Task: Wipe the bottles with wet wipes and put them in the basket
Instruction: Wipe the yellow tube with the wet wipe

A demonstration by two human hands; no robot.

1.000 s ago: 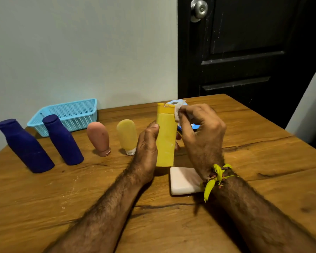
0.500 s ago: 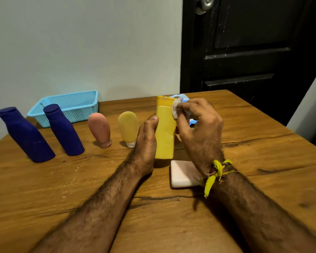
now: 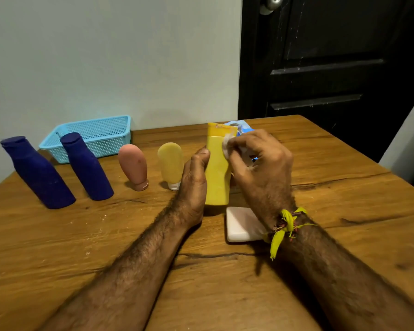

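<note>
My left hand (image 3: 193,185) grips a tall yellow bottle (image 3: 217,173) upright near the middle of the table. My right hand (image 3: 261,168) pinches a white wet wipe (image 3: 228,144) against the bottle's upper right side, just below its cap. To the left stand a small yellow tube (image 3: 170,164), a pink tube (image 3: 133,166) and two dark blue bottles (image 3: 86,166) (image 3: 36,172). The light blue basket (image 3: 91,137) sits at the back left by the wall, and nothing shows inside it.
A white rectangular pack (image 3: 242,224) lies flat under my right wrist. A blue-and-white wipes packet (image 3: 243,126) shows behind the yellow bottle. The wooden table (image 3: 332,199) meets a pale wall at the back, with a black door to the right.
My right hand has slid the wipe a little down from the bottle's cap to just below it. The left hand keeps its grip.
</note>
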